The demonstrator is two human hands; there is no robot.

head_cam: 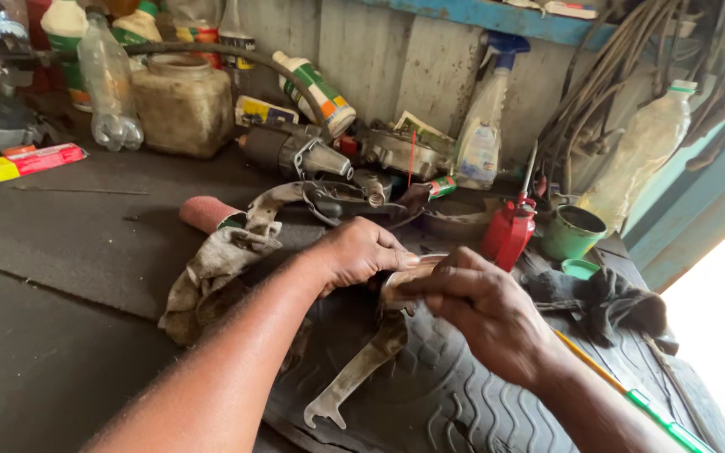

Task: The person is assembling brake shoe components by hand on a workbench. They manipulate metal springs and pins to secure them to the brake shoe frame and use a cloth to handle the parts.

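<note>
Both my hands meet over a black tyre lying on the workbench. My left hand grips one end of a small, worn cylindrical metal part. My right hand has its fingers pinched on the other end of the same part. A curved flat metal piece with a notched tip rests on the tyre tread just below my hands. A dirty rag lies under my left forearm.
A red oil can, a green cup and a dark cloth sit right of my hands. Bottles, a spray bottle, a plastic jar and metal engine parts crowd the back. A yellow-green stick lies on the tyre.
</note>
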